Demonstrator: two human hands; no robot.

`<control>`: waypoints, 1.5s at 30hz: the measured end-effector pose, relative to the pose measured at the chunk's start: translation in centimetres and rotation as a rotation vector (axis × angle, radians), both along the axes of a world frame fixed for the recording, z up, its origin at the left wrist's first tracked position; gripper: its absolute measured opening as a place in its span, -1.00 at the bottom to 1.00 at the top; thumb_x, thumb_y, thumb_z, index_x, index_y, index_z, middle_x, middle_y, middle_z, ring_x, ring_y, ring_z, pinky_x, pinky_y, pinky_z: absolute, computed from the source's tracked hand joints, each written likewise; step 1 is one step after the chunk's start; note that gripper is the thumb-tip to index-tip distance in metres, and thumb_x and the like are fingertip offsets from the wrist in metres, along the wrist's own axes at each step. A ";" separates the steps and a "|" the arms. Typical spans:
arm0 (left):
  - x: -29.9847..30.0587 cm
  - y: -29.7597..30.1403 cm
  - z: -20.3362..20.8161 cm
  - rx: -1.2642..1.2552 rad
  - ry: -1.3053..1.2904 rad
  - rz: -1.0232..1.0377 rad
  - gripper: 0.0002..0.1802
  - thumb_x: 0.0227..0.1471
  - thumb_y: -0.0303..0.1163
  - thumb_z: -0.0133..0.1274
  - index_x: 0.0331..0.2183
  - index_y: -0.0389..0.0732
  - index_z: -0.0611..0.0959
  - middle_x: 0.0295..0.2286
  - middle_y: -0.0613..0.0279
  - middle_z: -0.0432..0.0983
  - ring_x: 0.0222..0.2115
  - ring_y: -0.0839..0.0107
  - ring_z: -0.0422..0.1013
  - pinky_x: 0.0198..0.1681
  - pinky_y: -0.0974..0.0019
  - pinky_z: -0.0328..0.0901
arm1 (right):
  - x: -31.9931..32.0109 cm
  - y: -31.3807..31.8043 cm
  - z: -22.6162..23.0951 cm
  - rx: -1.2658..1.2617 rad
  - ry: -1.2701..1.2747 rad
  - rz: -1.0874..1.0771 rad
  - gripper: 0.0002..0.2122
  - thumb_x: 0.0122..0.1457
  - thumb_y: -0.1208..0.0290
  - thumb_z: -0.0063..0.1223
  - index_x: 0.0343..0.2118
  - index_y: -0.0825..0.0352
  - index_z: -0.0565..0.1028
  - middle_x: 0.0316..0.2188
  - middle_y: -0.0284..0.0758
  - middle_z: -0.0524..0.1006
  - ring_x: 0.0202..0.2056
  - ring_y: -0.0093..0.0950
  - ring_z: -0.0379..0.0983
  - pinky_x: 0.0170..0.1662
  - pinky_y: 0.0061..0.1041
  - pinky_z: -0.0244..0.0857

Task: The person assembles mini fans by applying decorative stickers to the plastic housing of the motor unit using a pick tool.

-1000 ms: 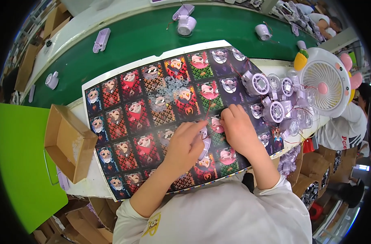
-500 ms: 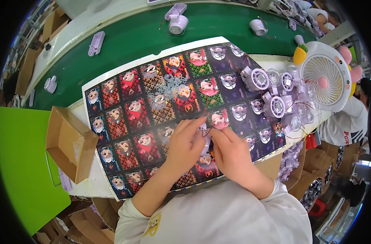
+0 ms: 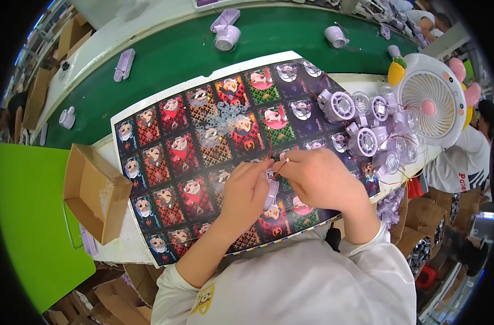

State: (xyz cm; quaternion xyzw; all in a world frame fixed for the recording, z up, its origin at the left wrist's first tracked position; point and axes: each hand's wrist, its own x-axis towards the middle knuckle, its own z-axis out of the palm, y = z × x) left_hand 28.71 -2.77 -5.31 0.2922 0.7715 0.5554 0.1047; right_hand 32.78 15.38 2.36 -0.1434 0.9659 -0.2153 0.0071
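My left hand (image 3: 246,188) is closed around a lilac plastic housing (image 3: 270,196) above the printed card sheet (image 3: 208,169). Its fingers cover much of the housing. At the housing's upper end, my right hand (image 3: 318,176) pinches a thin red wire (image 3: 276,167) with a small white tip at the fingers. Another stretch of wire runs up from the left fingertips over the sheet. Beyond both hands, a loose heap of small clear rings (image 3: 221,123) lies on the cards.
Lilac round housings with wires (image 3: 366,142) are piled at the right, before a white toy-faced fan (image 3: 428,103). An open cardboard box (image 3: 84,187) stands left. Behind runs a green conveyor belt (image 3: 171,54) bearing a lilac cup-shaped part (image 3: 226,39) and others. Cartons (image 3: 420,214) sit lower right.
My right hand has risen and turned, its fingertips now pinching the wire above the housing. My left hand has barely moved. Parts on the belt have shifted left.
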 end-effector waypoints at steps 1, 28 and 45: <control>0.0 -0.1 0.2 -0.002 0.005 0.006 -0.67 0.03 -0.56 -0.07 -0.13 -0.39 0.59 -0.34 -0.09 0.51 -0.29 0.00 0.42 -0.20 0.10 0.31 | -0.5 0.4 0.3 0.008 -0.053 0.061 -0.81 -0.08 0.60 0.05 -0.34 0.33 0.56 -0.45 -0.24 0.51 -0.45 -0.21 0.49 -0.47 -0.27 0.34; -30.8 5.0 0.5 -0.432 0.863 0.203 -0.58 -0.03 -0.27 0.08 -0.09 -0.15 0.62 -0.06 0.13 0.48 -0.04 0.06 0.34 0.01 0.04 0.30 | -11.7 1.0 -8.4 -0.045 0.228 -0.177 -0.91 0.08 0.52 0.02 -0.34 0.37 0.46 -0.39 -0.17 0.43 -0.29 -0.13 0.43 -0.22 -0.23 0.34; -5.6 0.6 6.8 0.221 0.201 0.166 -0.88 0.22 -0.49 -0.11 -0.32 -0.28 0.51 -0.58 0.21 0.41 -0.58 0.45 0.37 -0.45 0.33 0.28 | -0.5 0.2 -2.4 -0.908 -0.207 -0.303 -0.94 0.14 0.61 0.07 -0.32 0.37 0.47 -0.46 -0.37 0.42 -0.46 -0.63 0.40 -0.43 -0.64 0.27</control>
